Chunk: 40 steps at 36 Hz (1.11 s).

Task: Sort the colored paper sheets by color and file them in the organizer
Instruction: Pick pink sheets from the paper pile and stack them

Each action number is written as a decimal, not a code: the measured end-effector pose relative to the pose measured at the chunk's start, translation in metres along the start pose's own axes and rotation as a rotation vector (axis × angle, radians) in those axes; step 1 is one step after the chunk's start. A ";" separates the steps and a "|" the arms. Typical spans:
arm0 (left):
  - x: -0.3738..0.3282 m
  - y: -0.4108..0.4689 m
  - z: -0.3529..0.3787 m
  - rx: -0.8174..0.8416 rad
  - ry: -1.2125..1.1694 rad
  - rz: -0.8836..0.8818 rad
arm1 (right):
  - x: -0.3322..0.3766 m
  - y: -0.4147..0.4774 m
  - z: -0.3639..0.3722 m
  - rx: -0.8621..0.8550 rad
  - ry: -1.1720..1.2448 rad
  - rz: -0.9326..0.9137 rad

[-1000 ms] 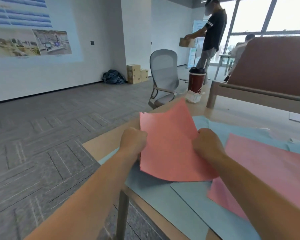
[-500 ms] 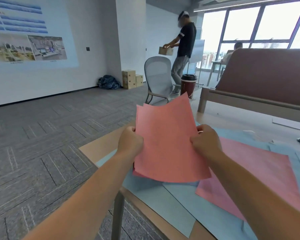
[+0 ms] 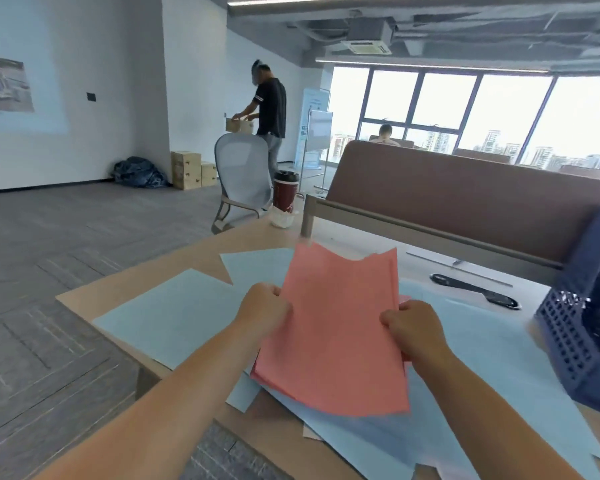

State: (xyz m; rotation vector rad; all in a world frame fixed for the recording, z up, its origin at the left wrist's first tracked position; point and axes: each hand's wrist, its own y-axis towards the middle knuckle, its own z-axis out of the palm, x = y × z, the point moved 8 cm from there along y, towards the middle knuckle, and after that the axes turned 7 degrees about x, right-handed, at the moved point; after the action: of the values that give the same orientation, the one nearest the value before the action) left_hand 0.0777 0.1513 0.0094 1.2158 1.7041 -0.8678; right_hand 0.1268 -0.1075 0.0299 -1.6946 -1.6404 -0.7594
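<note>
A grey chair (image 3: pixel 243 178) stands on the carpet, far behind and to the left of the red stack (image 3: pixel 336 334). Blue sheets (image 3: pixel 174 317) lie flat on the table (image 3: pixel 194 259) left of the stack and run on beneath it. The left hand (image 3: pixel 262 308) has its fingers curled round the stack's left edge and grips it about halfway up. A dark red cup (image 3: pixel 285 194) stands at the table's far edge, behind the stack. The stack itself, several red sheets unevenly squared, is held between both hands, tilted up off the table, with its lower edge hanging over the blue sheets. The right hand (image 3: pixel 411 332) clamps the stack's right edge, fingers folded over the front. More blue paper (image 3: pixel 482 341) spreads right of the stack. A flat black object (image 3: pixel 475 291), too blurred to name, lies beyond that paper. The dark blue mesh organizer (image 3: pixel 582 313) stands well to the right of the stack, at the frame's edge.
</note>
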 end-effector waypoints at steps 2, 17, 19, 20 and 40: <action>0.000 0.003 0.014 -0.005 0.101 -0.001 | -0.012 0.000 -0.002 -0.011 -0.063 0.028; 0.000 0.028 0.034 0.018 0.255 -0.022 | -0.044 0.016 -0.005 -0.037 0.096 0.104; -0.001 0.029 0.036 0.023 0.238 -0.019 | -0.046 0.015 -0.005 -0.023 0.112 0.105; -0.002 0.029 0.037 0.033 0.233 -0.019 | -0.047 0.014 -0.005 -0.017 0.135 0.107; -0.107 -0.036 0.015 0.104 -0.339 0.277 | 0.019 -0.049 -0.098 -0.164 0.481 -0.202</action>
State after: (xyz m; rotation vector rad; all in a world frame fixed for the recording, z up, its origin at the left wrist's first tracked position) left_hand 0.0653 0.0879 0.1037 1.2560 1.2022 -0.9387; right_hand 0.0822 -0.1719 0.1084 -1.3217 -1.4456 -1.3162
